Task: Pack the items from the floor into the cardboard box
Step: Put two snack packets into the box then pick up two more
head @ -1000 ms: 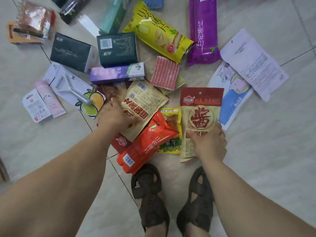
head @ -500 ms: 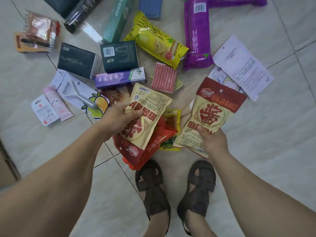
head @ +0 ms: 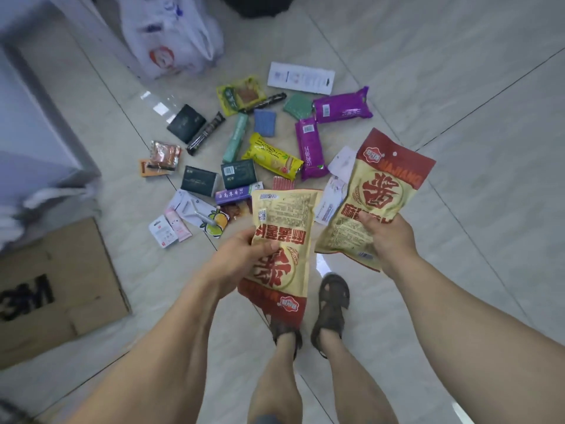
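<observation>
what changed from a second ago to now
Both hands lifted their pouches off the floor: the left hand grips one tan-and-red pouch, the right hand the other pouch. The view has pulled back, so the cardboard box now shows. The remaining floor items stayed put.

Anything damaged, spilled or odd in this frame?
No spill or damage visible. Only oddity: the pouch in the left hand hangs upside down, red band at the bottom, while the matching pouch in the right hand is upright. Floor items lie scattered, intact.
</observation>
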